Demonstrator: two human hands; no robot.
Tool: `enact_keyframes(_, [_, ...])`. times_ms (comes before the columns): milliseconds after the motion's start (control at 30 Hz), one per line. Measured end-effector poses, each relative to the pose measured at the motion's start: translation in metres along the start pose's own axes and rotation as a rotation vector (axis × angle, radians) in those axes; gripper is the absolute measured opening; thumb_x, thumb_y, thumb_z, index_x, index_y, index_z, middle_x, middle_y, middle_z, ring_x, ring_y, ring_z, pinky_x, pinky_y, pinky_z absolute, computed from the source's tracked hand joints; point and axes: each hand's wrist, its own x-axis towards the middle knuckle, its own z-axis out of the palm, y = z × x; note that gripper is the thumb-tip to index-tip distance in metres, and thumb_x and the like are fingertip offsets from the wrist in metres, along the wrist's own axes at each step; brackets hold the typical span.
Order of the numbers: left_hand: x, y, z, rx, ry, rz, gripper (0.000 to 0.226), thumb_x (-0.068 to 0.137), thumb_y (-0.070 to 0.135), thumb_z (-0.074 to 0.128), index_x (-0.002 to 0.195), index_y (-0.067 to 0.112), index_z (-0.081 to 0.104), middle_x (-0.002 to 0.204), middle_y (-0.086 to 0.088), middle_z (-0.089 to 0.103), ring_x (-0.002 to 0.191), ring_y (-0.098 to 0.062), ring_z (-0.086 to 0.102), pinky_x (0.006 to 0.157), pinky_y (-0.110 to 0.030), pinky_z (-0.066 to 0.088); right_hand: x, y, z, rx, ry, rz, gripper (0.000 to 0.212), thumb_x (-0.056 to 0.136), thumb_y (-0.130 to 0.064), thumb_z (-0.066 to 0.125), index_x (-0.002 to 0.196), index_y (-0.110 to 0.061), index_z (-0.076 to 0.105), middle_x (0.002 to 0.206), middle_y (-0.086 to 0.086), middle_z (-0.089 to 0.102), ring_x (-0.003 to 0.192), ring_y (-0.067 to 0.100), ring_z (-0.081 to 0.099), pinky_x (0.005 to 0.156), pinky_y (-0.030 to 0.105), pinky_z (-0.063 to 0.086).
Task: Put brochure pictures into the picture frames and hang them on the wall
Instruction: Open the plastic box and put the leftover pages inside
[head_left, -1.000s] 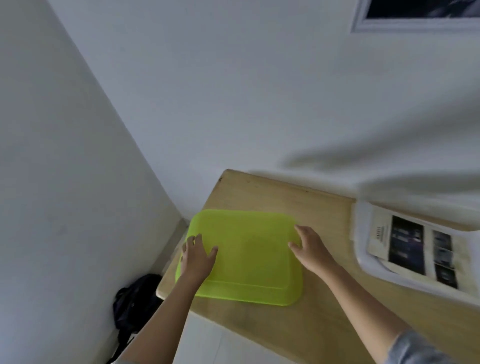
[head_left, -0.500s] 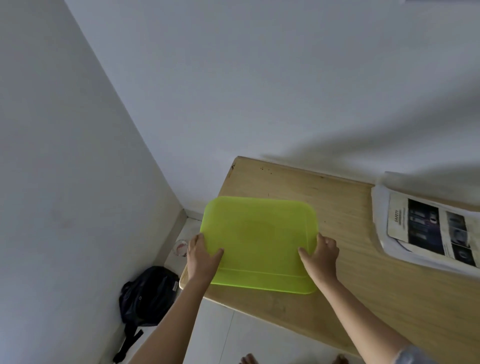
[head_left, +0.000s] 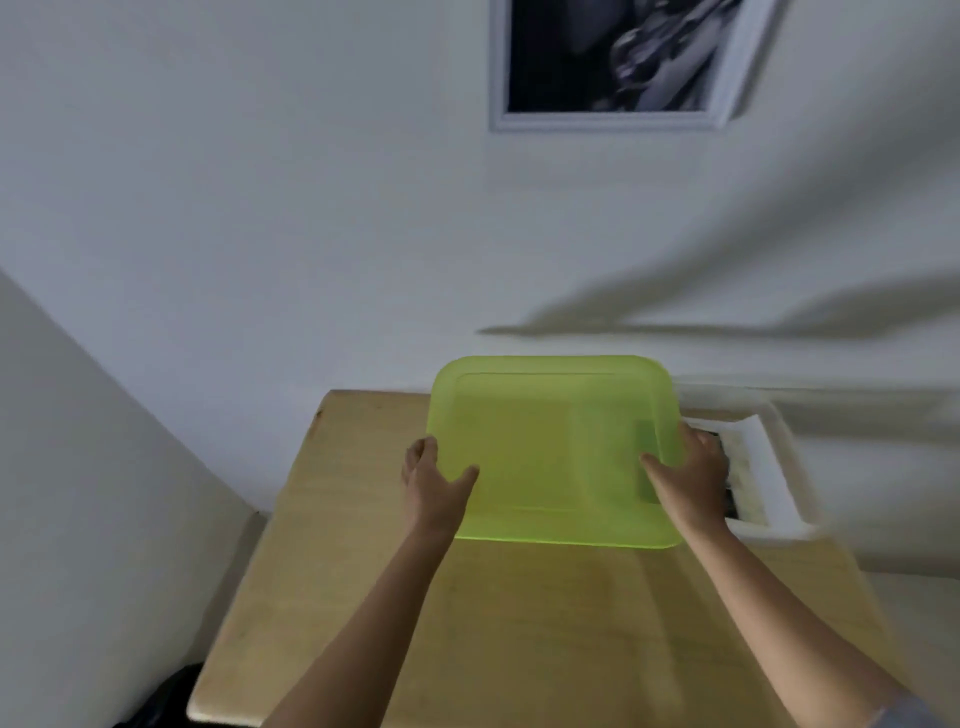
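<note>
My left hand (head_left: 434, 483) and right hand (head_left: 685, 478) each grip a side edge of a translucent lime-green tray (head_left: 550, 452), thumbs on top. Half a second ago it lay at the wooden table's (head_left: 519, 623) left corner. Now it is raised and further right, partly covering the brochure (head_left: 743, 467), whose print is too blurred to read. A white picture frame (head_left: 613, 62) hangs on the wall above.

No text, number or brand can be read. The brochure (head_left: 753, 467) just right of the green tray (head_left: 550, 447) is too blurred.
</note>
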Motion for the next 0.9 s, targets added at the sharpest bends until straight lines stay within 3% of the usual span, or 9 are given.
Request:
enact_keyframes(167, [-0.025,0.06,0.105,0.09,-0.125,0.027,0.071,0.082,0.03,0.066,0.139,0.002,0.033,0.144,-0.012,0.032,0.133,-0.028,0.03,0.107,-0.034,0.026,0.053,0.074,-0.08,-0.043,0.045,0.083,0.053,0.081,-0.009,0.066,0.13,0.002,0.046,0.135,0.018,0.043,0.128,0.033,0.034,0.102,0.035,0.031])
enact_keyframes(367, [-0.039,0.096,0.18,0.164,-0.142,-0.033,0.072,0.085,0.031,0.06,0.143,0.005,0.025,0.149,-0.011,0.025,0.136,-0.029,0.024,0.109,-0.041,0.026,0.104,0.144,-0.113,-0.065,-0.056,0.1,0.056,0.079,-0.011,0.069,0.13,0.0,0.048,0.133,0.015,0.047,0.124,0.031,0.041,0.102,0.036,0.035])
enact_keyframes(500, [-0.038,0.099,0.196,0.217,-0.084,-0.047,0.072,0.085,0.03,0.06,0.143,0.007,0.026,0.15,-0.01,0.024,0.136,-0.03,0.022,0.106,-0.047,0.026,0.12,0.166,-0.11,-0.128,-0.174,0.038,0.055,0.081,-0.012,0.067,0.131,-0.002,0.047,0.134,0.016,0.047,0.125,0.031,0.041,0.104,0.036,0.033])
enact_keyframes(633, [-0.036,0.091,0.195,0.23,-0.067,-0.022,0.073,0.084,0.038,0.061,0.144,0.013,0.027,0.149,-0.008,0.024,0.137,-0.028,0.021,0.105,-0.048,0.028,0.12,0.176,-0.103,-0.139,-0.178,-0.012,0.052,0.087,-0.014,0.061,0.134,-0.003,0.043,0.135,0.016,0.043,0.125,0.032,0.036,0.103,0.033,0.029])
enact_keyframes(800, [-0.031,0.079,0.187,0.079,-0.161,-0.015,0.083,0.082,0.042,0.064,0.147,0.016,0.018,0.146,-0.012,0.026,0.134,-0.027,0.031,0.106,-0.04,0.032,0.117,0.185,-0.096,-0.013,-0.228,0.041,0.056,0.094,-0.02,0.051,0.144,-0.01,0.028,0.14,0.017,0.037,0.131,0.028,0.035,0.107,0.033,0.027])
enact_keyframes(900, [-0.029,0.076,0.181,0.033,-0.175,-0.036,0.084,0.081,0.041,0.066,0.147,0.018,0.019,0.14,-0.01,0.034,0.127,-0.025,0.039,0.101,-0.036,0.036,0.116,0.185,-0.094,-0.008,-0.252,0.05,0.058,0.094,-0.026,0.05,0.145,-0.018,0.024,0.133,0.018,0.044,0.127,0.029,0.041,0.102,0.034,0.032])
